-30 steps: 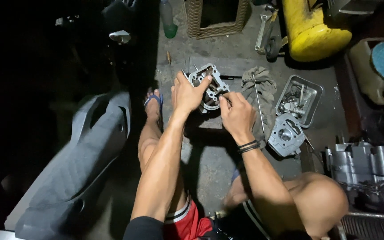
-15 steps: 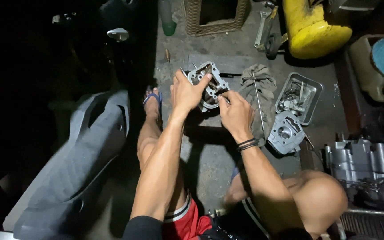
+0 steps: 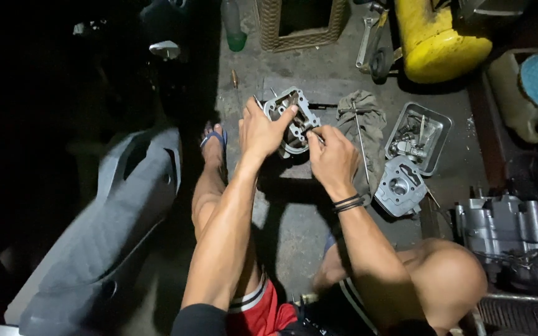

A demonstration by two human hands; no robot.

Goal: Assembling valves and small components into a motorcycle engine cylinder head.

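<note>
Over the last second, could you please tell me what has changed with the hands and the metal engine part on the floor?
Very little changed. The left hand keeps its grip on the grey engine part, and the right hand stays at its near edge with fingertips pinched together, having shifted only slightly. Nothing was picked up or let go. The rag, the metal tray and the cover beside it lie as before.

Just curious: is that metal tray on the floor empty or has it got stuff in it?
Not empty. The metal tray holds a jumble of small metal parts.
</note>
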